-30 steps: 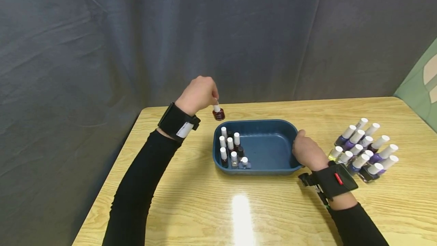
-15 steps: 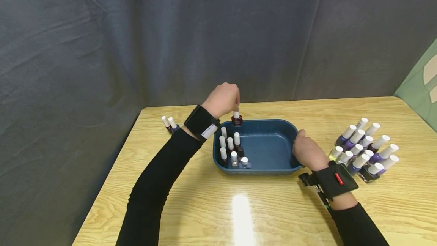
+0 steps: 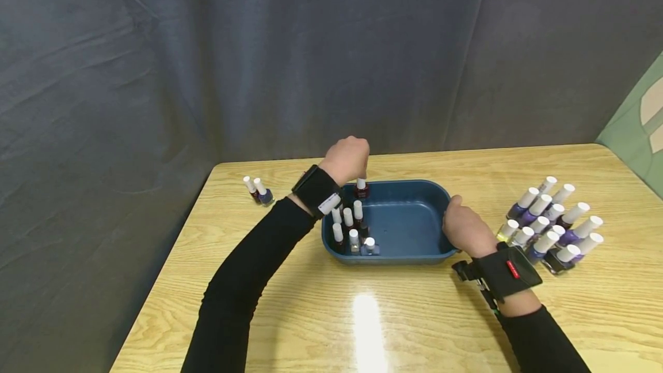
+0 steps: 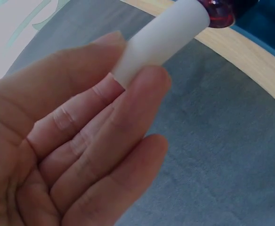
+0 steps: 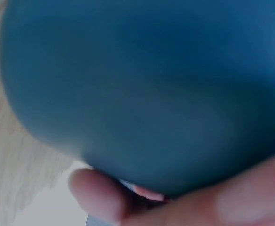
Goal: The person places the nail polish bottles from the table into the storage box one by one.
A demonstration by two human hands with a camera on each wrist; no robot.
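- Pinching the white cap (image 4: 168, 37) of a small nail-polish bottle (image 3: 361, 190), the fingers (image 4: 144, 101) of my left hand (image 3: 348, 160) are drawn in to just the cap's width; the lower ones curl loosely beneath.
- The cap is a long, smooth cylinder; the squat glass body below it is deep red, and in the head view it hangs cap up.
- It is at the back left of the blue tray (image 3: 404, 223), by the rear wall; I cannot tell whether its base touches the tray floor.
- A second ago I had this bottle outside the tray, up and to the left; now it is farther right and lower.
- My forearm, which then hid the two bottles (image 3: 265, 196) near the table's (image 3: 305, 309) far left corner, leaves them in view, and my wristband (image 3: 316, 191) covers part of the tray's back left corner.
- My right hand (image 3: 468, 228) has stayed put, fingers bent round the tray's right wall, gripping it.
- Inside the tray, a cluster of bottles (image 3: 354, 240) stands at the left end, mostly white-capped, one dark-capped, a pale blue one in front.
- Right of the tray, a crowd of white-capped bottles (image 3: 540, 205) stands on the table, many purple or blue, one yellow.
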